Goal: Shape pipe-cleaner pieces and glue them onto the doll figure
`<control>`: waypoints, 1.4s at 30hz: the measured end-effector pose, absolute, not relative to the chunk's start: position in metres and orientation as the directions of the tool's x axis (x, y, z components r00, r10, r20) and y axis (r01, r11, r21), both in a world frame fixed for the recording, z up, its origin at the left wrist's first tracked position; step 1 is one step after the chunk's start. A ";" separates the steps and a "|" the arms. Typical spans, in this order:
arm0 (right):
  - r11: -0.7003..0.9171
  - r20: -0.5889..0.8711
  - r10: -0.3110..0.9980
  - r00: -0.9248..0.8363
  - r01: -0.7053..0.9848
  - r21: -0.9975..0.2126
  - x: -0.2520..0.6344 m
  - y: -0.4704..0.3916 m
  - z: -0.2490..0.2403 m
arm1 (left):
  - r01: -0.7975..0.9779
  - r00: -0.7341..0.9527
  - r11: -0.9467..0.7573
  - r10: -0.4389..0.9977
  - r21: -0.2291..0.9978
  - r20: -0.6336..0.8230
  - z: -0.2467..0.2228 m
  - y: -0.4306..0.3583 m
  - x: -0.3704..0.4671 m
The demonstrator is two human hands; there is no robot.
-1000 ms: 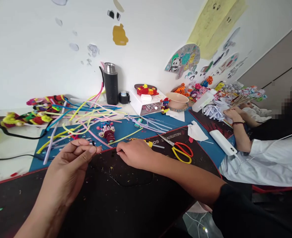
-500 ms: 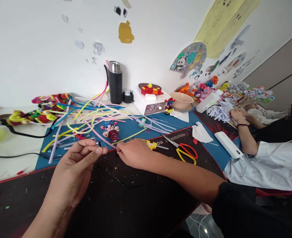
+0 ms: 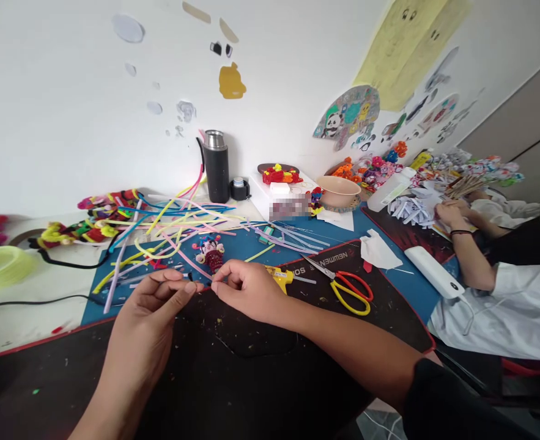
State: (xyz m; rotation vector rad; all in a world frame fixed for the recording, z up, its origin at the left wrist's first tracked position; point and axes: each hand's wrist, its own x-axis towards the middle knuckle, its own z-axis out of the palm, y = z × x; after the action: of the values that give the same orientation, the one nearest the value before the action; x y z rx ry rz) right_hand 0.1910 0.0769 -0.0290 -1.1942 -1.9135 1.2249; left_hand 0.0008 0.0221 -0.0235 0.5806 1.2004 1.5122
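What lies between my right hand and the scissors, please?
In the head view: a yellow tool, partly hidden by your right hand, with a pale stick pointing toward the scissors.

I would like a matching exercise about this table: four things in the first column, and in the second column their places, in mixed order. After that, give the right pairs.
1. Tiny black piece
2. Scissors with red and yellow handles
3. Black flask with silver neck
4. Small doll with dark-red body

A. Upright near the white wall
B. On the blue mat
C. Pinched in the left hand
D. On the black mat

Pairs: 1-C; 2-D; 3-A; 4-B.
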 end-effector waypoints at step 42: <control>-0.268 -0.163 0.900 -0.404 -0.217 -0.939 0.154 0.066 -0.025 | -0.295 -0.322 0.053 0.935 0.954 -0.151 -0.022 0.017 0.006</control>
State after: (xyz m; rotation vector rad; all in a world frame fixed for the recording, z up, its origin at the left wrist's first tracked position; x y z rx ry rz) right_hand 0.1536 0.0658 -0.0250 -0.9478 -1.1559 1.7803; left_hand 0.0061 0.0165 -0.0218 0.7333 1.2790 1.4962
